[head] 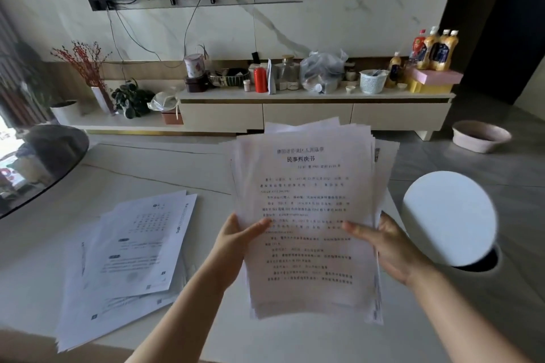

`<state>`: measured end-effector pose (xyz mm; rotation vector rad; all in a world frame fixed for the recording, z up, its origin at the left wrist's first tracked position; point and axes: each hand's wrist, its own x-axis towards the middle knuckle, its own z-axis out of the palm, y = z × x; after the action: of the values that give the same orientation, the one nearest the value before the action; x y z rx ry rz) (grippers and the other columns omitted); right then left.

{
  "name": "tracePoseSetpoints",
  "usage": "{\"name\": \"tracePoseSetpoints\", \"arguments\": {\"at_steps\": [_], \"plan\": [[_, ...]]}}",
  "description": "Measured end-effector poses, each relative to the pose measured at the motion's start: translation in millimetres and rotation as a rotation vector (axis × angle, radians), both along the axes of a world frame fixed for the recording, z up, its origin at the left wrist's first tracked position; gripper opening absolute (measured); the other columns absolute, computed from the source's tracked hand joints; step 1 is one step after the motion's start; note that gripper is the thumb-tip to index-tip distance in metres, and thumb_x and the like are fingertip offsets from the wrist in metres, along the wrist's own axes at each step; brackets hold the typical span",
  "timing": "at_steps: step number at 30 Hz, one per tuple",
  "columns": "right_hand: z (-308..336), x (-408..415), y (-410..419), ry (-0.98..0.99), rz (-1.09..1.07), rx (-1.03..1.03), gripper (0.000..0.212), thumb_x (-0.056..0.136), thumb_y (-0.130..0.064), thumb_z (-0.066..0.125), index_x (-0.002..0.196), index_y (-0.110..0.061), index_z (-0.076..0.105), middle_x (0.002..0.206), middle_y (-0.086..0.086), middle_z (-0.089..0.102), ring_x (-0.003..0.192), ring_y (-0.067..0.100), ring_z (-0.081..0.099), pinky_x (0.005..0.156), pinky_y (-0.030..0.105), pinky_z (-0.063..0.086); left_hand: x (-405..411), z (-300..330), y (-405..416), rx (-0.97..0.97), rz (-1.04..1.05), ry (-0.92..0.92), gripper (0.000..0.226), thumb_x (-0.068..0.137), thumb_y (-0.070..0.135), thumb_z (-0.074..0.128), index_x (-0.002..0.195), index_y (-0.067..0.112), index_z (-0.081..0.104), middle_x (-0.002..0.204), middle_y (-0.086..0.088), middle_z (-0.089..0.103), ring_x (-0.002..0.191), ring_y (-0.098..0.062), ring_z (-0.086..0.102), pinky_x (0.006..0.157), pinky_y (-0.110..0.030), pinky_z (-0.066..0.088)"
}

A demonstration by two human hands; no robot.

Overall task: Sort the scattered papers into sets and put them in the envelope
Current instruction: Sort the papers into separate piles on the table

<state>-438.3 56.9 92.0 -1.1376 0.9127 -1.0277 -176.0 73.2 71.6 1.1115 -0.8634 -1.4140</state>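
A thick, loosely fanned stack of printed papers [306, 186] is held up above the pale table [35, 268], its top sheet covered in printed text. My left hand [236, 240] grips the stack's lower left edge, thumb across the front. My right hand [386, 242] grips the lower right edge, thumb on the top sheet. A second pile of printed sheets [129, 256] lies spread on the table to the left. No envelope is in view.
A round white stool top [448, 218] stands right of the table. A dark round tabletop [38, 162] overlaps the far left. Beyond, a low TV cabinet [309, 115] carries bottles, jars and bags, and a pink basin [480, 135] sits on the floor.
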Motion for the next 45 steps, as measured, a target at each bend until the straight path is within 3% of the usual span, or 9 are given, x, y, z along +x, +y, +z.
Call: {"name": "tracePoseSetpoints", "arguments": {"at_steps": [4,12,20,25,32,36,41,43,45], "plan": [[20,-5,-1,0.02,-0.026,-0.062,0.04,0.067,-0.018,0.082,0.105,-0.016,0.069,0.111,0.007,0.07,0.104,0.023,0.067,0.088,0.036,0.053,-1,27,2,-0.094,0.054,-0.107,0.043,0.073,0.011,0.075,0.113,0.002,0.06,0.104,-0.015,0.072,0.095,-0.032,0.069,0.08,-0.04,0.058],[-9,-4,-4,0.155,-0.146,-0.091,0.064,0.062,-0.026,0.078,0.12,-0.017,0.053,0.109,0.0,0.07,0.102,0.017,0.066,0.083,0.03,0.052,-17,2,10,-0.128,-0.017,-0.206,0.056,0.074,0.014,0.076,0.122,0.016,0.047,0.112,-0.009,0.067,0.098,-0.019,0.068,0.071,-0.024,0.055],[-28,14,-31,0.217,-0.336,-0.157,0.045,0.079,-0.007,0.065,0.121,-0.016,0.05,0.112,0.002,0.066,0.102,0.017,0.064,0.087,0.038,0.05,-30,6,-24,-0.227,-0.009,-0.327,0.027,0.097,0.022,0.051,0.123,0.016,0.052,0.113,-0.009,0.066,0.103,-0.026,0.065,0.085,-0.046,0.056],[-67,13,-15,0.332,-0.309,-0.029,0.039,0.085,0.006,0.056,0.119,-0.013,0.049,0.108,0.0,0.064,0.101,0.017,0.06,0.079,0.023,0.046,-27,-32,-11,-0.079,-0.016,-0.422,0.024,0.099,0.015,0.047,0.121,0.021,0.053,0.116,-0.002,0.065,0.109,-0.02,0.061,0.095,-0.043,0.051],[-61,10,6,0.411,-0.239,0.021,0.011,0.09,-0.008,0.059,0.098,-0.016,0.06,0.094,0.001,0.071,0.086,0.016,0.068,0.077,0.03,0.054,-27,-21,-1,0.151,0.237,-0.363,0.011,0.096,0.013,0.051,0.103,0.013,0.059,0.096,-0.009,0.069,0.081,-0.024,0.067,0.066,-0.035,0.056],[-43,10,29,0.398,-0.171,0.006,0.014,0.096,-0.014,0.05,0.104,-0.017,0.061,0.098,0.003,0.072,0.09,0.02,0.069,0.08,0.036,0.054,-24,-4,19,0.229,0.322,-0.325,0.011,0.094,0.014,0.053,0.101,0.009,0.059,0.09,-0.008,0.068,0.073,-0.022,0.065,0.058,-0.029,0.053],[-30,4,62,0.374,-0.178,0.062,0.02,0.098,-0.009,0.045,0.1,-0.013,0.065,0.096,0.008,0.072,0.09,0.027,0.067,0.078,0.039,0.052,-23,14,50,0.242,0.353,-0.3,0.016,0.092,0.01,0.056,0.106,0.004,0.062,0.096,-0.013,0.07,0.08,-0.028,0.067,0.074,-0.04,0.058],[-35,4,72,0.392,-0.243,0.075,0.019,0.097,-0.01,0.047,0.096,-0.012,0.066,0.094,0.012,0.072,0.089,0.032,0.067,0.08,0.042,0.052,-25,17,61,0.241,0.336,-0.308,0.032,0.09,0.008,0.057,0.122,0.007,0.055,0.113,-0.014,0.066,0.093,-0.03,0.066,0.084,-0.043,0.055],[-45,7,78,0.413,-0.303,0.105,0.018,0.096,-0.01,0.049,0.094,-0.009,0.066,0.089,0.015,0.071,0.089,0.038,0.066,0.076,0.042,0.051,-27,10,71,0.23,0.294,-0.561,0.061,0.089,0.011,0.061,0.144,0.014,0.035,0.138,-0.011,0.049,0.119,-0.029,0.054,0.101,-0.043,0.044]]}}
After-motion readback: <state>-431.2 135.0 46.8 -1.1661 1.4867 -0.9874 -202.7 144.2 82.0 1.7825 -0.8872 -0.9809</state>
